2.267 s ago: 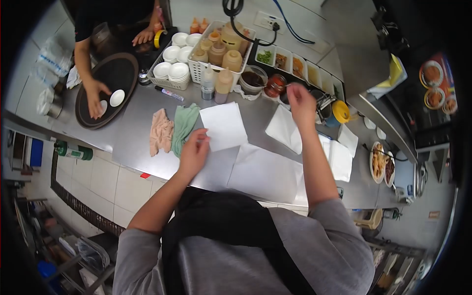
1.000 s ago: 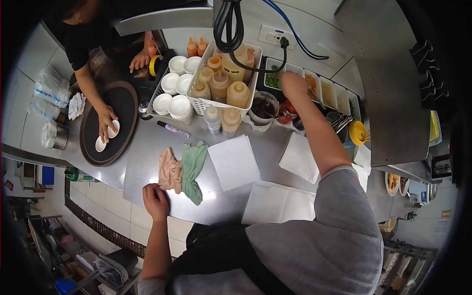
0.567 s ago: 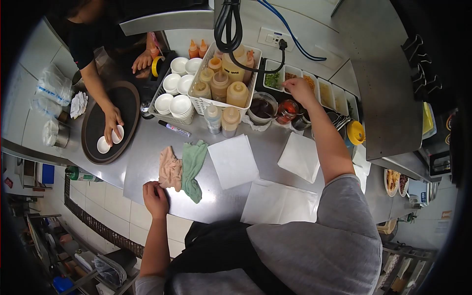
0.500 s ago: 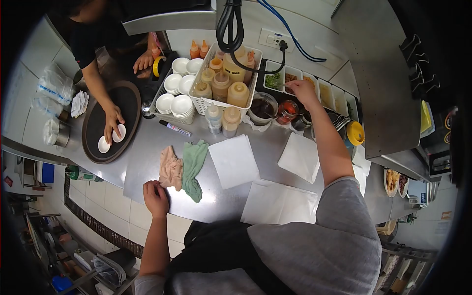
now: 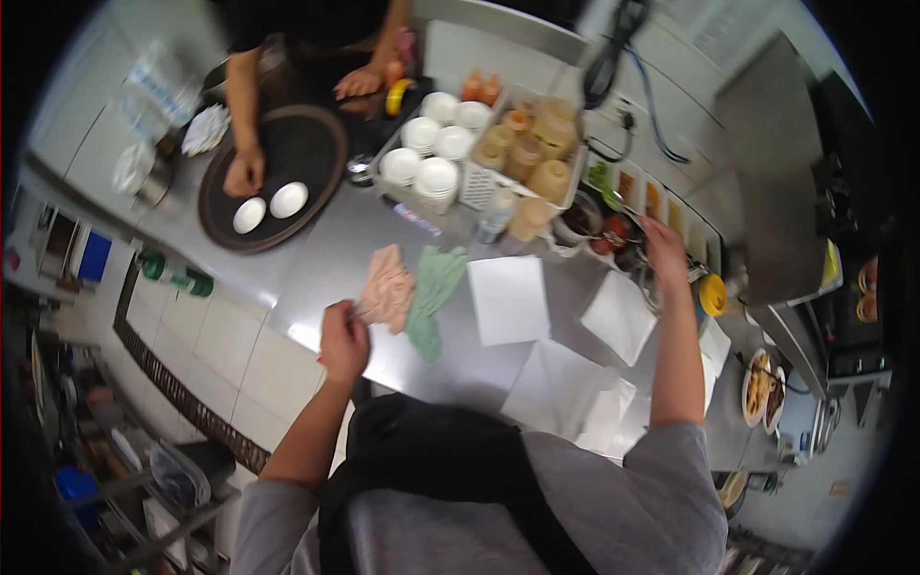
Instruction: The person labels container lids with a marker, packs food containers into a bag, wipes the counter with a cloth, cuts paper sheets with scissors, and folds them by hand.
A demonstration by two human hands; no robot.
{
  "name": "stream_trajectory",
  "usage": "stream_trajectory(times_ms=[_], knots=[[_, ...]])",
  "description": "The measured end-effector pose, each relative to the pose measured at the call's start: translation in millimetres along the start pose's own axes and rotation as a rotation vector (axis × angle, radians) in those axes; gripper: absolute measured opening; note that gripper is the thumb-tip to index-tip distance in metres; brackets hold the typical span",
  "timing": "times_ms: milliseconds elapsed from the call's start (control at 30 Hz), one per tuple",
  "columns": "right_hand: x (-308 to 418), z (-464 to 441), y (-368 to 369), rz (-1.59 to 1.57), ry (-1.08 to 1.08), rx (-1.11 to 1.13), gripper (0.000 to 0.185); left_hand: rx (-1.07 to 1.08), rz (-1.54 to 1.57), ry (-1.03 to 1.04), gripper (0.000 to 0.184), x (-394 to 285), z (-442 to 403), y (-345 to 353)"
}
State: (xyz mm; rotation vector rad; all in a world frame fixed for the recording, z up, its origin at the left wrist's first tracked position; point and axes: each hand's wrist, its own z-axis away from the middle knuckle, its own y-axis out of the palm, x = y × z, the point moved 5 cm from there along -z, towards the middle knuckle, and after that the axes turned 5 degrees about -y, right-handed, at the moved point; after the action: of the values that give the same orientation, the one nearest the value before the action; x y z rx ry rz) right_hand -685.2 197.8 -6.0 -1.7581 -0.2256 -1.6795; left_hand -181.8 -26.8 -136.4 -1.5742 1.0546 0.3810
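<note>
My left hand (image 5: 345,340) is at the near edge of the steel counter, its fingers curled closed. What they hold, if anything, is hidden. Right beside it lies a crumpled peach cloth (image 5: 387,289), with a green cloth (image 5: 436,302) alongside. My right hand (image 5: 668,254) hovers by the row of topping containers (image 5: 676,218), fingers pinched; a thin dark shape by the fingertips is too blurred to name. Close to it are a jar of red sauce (image 5: 613,233) and a yellow-lidded bottle (image 5: 711,294). White paper sheets (image 5: 508,300) lie between my hands.
Across the counter, a co-worker's hand (image 5: 245,172) is over a round tray (image 5: 209,216) bearing two small white dishes (image 5: 288,199). Stacked white bowls (image 5: 436,178) and a basket of squeeze bottles (image 5: 476,185) stand at the back. Filled oval plates (image 5: 757,388) are at right.
The view has turned and shifted. My right hand has drawn back from the topping containers toward me. My left hand is more tightly curled. The co-worker's hand has let go of the small dishes.
</note>
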Motion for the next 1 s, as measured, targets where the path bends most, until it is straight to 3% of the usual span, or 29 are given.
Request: stream_trajectory(times_ms=[100,233,300,400,533,600,700,800,867,1000], knots=[[15.3,45.4,10.7,0.057,-0.071,0.022,0.026,0.023,0.175,-0.036,0.03,0.3,-2.0,-7.9],[51.1,101.5,56.8,0.004,-0.009,0.074,0.026,0.125,0.401,-0.171,0.032,29.8,-20.1,-34.0],[71.1,119.8,91.8,-0.033,0.011,0.095,0.027,-0.022,0.217,0.106,0.033,49.0,-48.7,-61.5],[101.4,140.7,172.3,0.013,0.001,0.095,0.026,-0.165,0.04,0.21,0.035,106.7,-109.0,-105.0],[118.2,142.9,304.2,-0.008,0.038,0.222,0.024,-0.142,-0.046,0.216,0.053,152.0,-186.0,-136.1],[110.8,134.3,369.5,-0.051,0.079,0.247,0.024,-0.022,-0.09,0.293,0.073,149.7,-213.4,-132.8],[94.8,108.6,456.2,0.028,-0.178,0.271,0.027,0.072,-0.181,0.238,0.093,151.0,-232.3,-116.5],[86.9,91.2,517.9,0.071,-0.193,0.204,0.026,0.141,-0.211,0.122,0.094,157.4,-242.1,-106.1],[95.8,87.2,542.8,0.279,-0.302,0.216,0.024,0.164,-0.22,0.099,0.091,159.4,-246.7,-104.4],[105.9,88.2,552.2,0.438,-0.396,0.185,0.023,0.265,-0.204,0.059,0.081,163.7,-257.6,-101.3]])
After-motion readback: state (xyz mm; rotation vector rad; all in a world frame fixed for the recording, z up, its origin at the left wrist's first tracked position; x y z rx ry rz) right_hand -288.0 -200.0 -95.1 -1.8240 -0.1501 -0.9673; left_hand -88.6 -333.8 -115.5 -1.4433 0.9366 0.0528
